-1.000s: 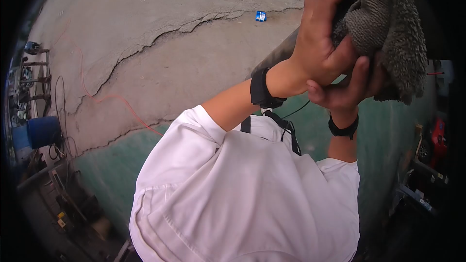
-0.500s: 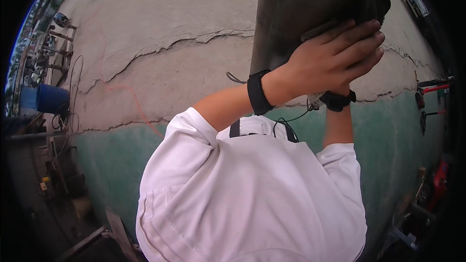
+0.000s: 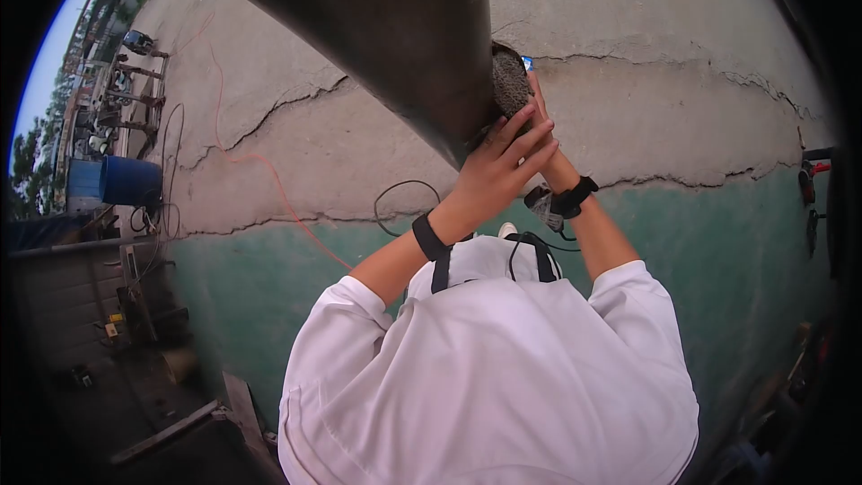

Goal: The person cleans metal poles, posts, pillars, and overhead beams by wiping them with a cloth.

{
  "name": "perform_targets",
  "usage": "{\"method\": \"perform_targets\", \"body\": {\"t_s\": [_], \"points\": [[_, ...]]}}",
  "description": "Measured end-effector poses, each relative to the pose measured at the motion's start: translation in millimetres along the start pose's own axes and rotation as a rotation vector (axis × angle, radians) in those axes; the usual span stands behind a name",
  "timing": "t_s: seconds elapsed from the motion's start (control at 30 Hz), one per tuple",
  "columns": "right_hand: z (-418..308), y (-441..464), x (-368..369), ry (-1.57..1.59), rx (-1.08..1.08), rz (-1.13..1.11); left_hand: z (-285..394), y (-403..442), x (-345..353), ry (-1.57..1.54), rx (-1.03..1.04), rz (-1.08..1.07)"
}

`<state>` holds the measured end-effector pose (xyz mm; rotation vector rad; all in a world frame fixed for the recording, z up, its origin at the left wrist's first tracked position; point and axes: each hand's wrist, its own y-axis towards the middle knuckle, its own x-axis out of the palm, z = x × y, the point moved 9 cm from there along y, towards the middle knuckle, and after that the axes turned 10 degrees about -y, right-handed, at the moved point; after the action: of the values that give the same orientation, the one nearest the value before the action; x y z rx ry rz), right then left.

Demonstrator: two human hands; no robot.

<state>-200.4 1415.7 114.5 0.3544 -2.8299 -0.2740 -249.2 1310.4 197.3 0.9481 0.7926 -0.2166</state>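
A large dark smooth beam or pipe (image 3: 422, 45) slants down from the top towards my hands. Against its right side is a rough, porous grey block (image 3: 511, 85), whose exact kind I cannot make out. My right hand (image 3: 545, 121) is around the block's outer side, partly hidden behind my left. My left hand (image 3: 503, 159) lies with fingers stretched over the block's lower end and the fingers of my right hand, close to the beam's lower edge. Black bands circle both wrists. A clear-wrapped item (image 3: 542, 205) hangs by the right wrist, with a black cable (image 3: 404, 184) nearby.
Cracked concrete (image 3: 296, 153) meets a green-painted floor strip (image 3: 242, 296). An orange cord (image 3: 278, 189) runs across both. A blue barrel (image 3: 131, 181) and metal stands are at the left. Planks (image 3: 247, 409) lie lower left; red-handled tools (image 3: 815, 168) are at the right edge.
My view has shifted, and the beam now slants in from the upper left. Both hands appear lower and further left. The block's rough face and more of my right hand have come into sight.
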Motion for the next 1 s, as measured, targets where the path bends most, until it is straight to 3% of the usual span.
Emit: {"method": "perform_targets", "body": {"t_s": [0.07,0.13,0.23,0.3,0.47,0.57,0.67,0.73,0.87,1.0], "points": [[-58.0,21.6,18.1,0.088,-0.08,-0.002,12.8,19.3,-27.4,0.036,0.047,0.073],[-122.5,27.1,33.7,-0.027,-0.333,0.024,18.8,36.4,-48.4,0.064,0.082,0.18],[-142.0,22.0,37.4,-0.186,-0.559,0.093,16.9,44.8,-53.1,0.059,0.098,0.214],[-121.3,25.4,26.3,-0.178,-0.509,0.115,9.4,36.1,-37.1,0.074,0.046,0.166],[36.9,8.7,-8.7,-0.048,0.076,0.081,-28.4,-17.0,29.4,-0.061,-0.16,-0.076],[88.6,-27.2,-30.5,-0.394,0.192,0.109,-41.3,-50.7,56.8,-0.131,-0.184,-0.2],[55.6,-31.3,-26.6,-0.524,0.158,0.087,-35.8,-54.5,41.0,-0.177,-0.071,-0.145],[21.0,-18.6,-12.5,-0.355,0.158,0.045,-27.0,-50.5,14.4,-0.133,0.019,-0.098],[-60.2,8.1,21.0,-0.16,-0.147,0.124,-2.2,-33.5,-36.3,0.056,0.201,0.087],[-42.4,12.4,16.0,-0.173,-0.217,0.122,-11.3,-28.6,-18.0,0.035,0.11,0.062]]}}
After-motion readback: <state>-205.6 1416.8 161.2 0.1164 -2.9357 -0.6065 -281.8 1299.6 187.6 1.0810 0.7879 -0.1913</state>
